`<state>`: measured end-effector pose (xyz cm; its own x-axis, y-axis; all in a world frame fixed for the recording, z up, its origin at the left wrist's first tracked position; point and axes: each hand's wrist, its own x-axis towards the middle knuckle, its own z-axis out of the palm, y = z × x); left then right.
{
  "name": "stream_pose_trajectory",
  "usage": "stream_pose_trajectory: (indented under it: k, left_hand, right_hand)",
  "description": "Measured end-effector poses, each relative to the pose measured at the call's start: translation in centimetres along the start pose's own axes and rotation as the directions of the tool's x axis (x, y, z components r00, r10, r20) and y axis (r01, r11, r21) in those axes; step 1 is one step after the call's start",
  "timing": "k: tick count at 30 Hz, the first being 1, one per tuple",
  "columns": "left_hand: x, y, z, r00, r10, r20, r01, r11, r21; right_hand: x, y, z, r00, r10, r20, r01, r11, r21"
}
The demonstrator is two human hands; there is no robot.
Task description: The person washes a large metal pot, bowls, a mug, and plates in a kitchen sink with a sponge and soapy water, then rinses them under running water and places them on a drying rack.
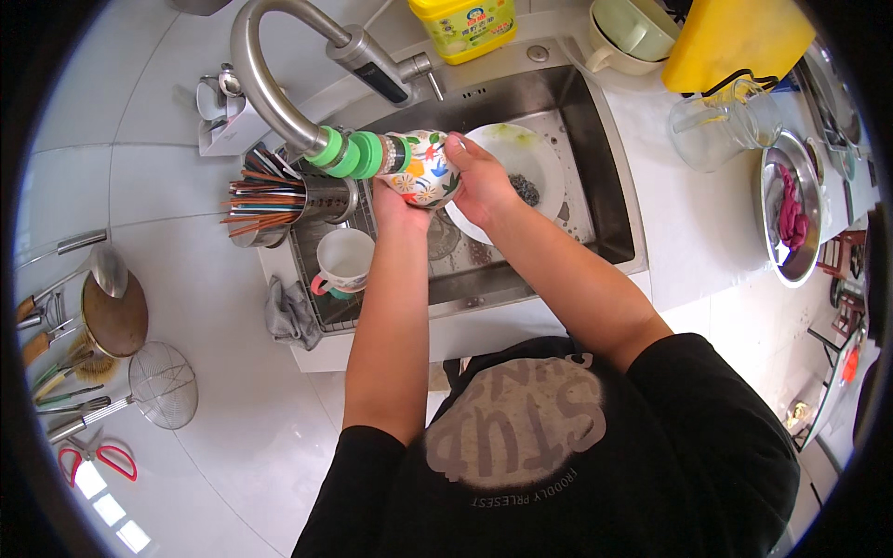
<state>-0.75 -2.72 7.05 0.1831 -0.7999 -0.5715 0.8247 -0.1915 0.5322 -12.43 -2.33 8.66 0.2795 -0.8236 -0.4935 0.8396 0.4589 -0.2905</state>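
Observation:
Over the steel sink, my left hand [400, 208] and my right hand [483, 178] hold a white ceramic piece with a floral pattern [427, 167], a bowl or cup, from both sides. It is right beside the green filter end [365, 155] of the faucet [259, 66]. Whether water is running cannot be told. Beneath and right of my hands, a large white plate [551, 164] lies in the sink, with a yellow-green smear and a steel wool scrubber [523, 190] on it. A white mug [344, 252] stands on the wire rack at the sink's left.
A steel holder [326, 198] full of chopsticks stands left of the sink, above a grey cloth [291, 314]. Behind are a yellow detergent jug [466, 28] and stacked cups [631, 35]. To the right are a glass pitcher [708, 132] and a steel basin [767, 216].

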Motion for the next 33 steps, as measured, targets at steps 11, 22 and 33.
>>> stream_pose_trajectory:
  k: [11, 22, 33]
  left_hand:
    - [-1.8, -2.6, -2.3, 0.986, 0.105, 0.126, -0.115, 0.990, 0.077]
    - [-4.5, 0.1, -0.4, 0.962, 0.055, 0.266, -0.070, 0.996, 0.048]
    - [-4.5, -1.3, -1.3, 0.981, 0.106, 0.161, -0.139, 0.968, 0.210]
  right_hand:
    - [-2.2, 0.6, -0.7, 0.766, -0.062, 0.640, 0.536, -0.489, -0.688]
    - [-5.9, -2.2, -2.0, 0.470, 0.136, 0.872, 0.705, -0.652, -0.279]
    - [-2.6, -1.0, 2.1, 0.919, 0.132, 0.372, 0.372, -0.603, -0.706]
